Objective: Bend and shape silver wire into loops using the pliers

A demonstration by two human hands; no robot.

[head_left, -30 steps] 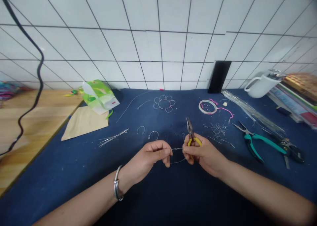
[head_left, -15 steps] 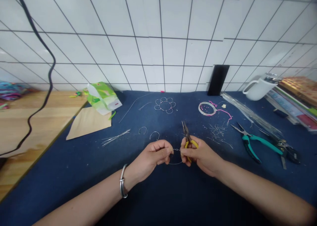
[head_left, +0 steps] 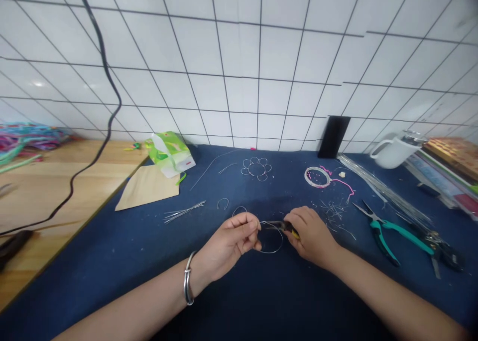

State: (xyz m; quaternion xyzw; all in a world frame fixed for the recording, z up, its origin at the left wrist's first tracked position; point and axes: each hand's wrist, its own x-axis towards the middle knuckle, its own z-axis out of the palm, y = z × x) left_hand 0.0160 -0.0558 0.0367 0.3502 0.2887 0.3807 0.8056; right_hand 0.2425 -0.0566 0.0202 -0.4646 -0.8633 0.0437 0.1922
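Observation:
My left hand (head_left: 232, 240) pinches one end of a thin wire loop (head_left: 272, 250) just above the blue cloth (head_left: 112, 261). A silver bangle sits on that wrist. My right hand (head_left: 312, 235) is closed round yellow-handled pliers (head_left: 281, 226). The pliers lie almost level, and their dark jaws point left at the top of the loop, close to my left fingertips. The loop hangs between the two hands.
A wire flower (head_left: 256, 168), bent wire hooks (head_left: 223, 203), straight wire bundles (head_left: 183, 211) and wire scraps (head_left: 334, 212) lie on the cloth. Teal pliers (head_left: 388, 230) and a white mug (head_left: 396, 149) are at the right. A brown paper bag (head_left: 147, 187), a green packet (head_left: 170, 153) and a black cable (head_left: 93, 152) are at the left.
The pliers in my right hand swung from upright to level, jaws now pointing left at the loop. The wire loop looks wider. The view shifted left and both hands sit slightly further from me.

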